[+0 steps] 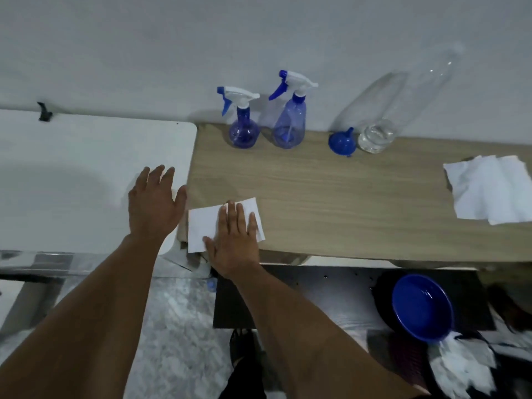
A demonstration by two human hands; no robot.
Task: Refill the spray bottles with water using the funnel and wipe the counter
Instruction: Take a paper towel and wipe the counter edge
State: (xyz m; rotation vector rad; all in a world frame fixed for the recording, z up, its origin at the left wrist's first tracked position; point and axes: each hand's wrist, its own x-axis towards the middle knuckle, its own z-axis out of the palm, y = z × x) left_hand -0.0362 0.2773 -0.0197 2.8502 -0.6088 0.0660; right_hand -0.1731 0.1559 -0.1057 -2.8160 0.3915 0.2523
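Setting: a wood-grain counter [331, 197] against a pale grey wall [144, 47], with a white table [72, 174] butted against its left end.

Right hand [234, 240]: flat, palm down, fingers straight and together, pressing a folded white paper towel [203, 226] onto the counter's near left corner. The towel shows to the left of the hand and beyond the fingertips.

Left hand [152, 203]: fingers spread and straight, palm down over the white table near its right edge, holding nothing. Whether it touches the surface cannot be told.

Round spray bottle [244, 126]: blue, white-and-blue trigger head, upright at the back of the counter by the wall.

Tall spray bottle [289, 119]: blue, same kind of trigger head, upright just right of the round one.

Funnel [342, 141]: blue, at the back of the counter, right of the spray bottles, wide mouth towards the camera, just beside the clear bottle.

Clear bottle [403, 102]: tall plastic, near the wall, a little water in its base.

Loose paper towel [489, 188]: white, crumpled open at the counter's right end, well apart from the hands.

Blue basin [421, 308]: below the counter at lower right, white crumpled paper [463, 367] beside it.

Floor [172, 326]: mottled grey.
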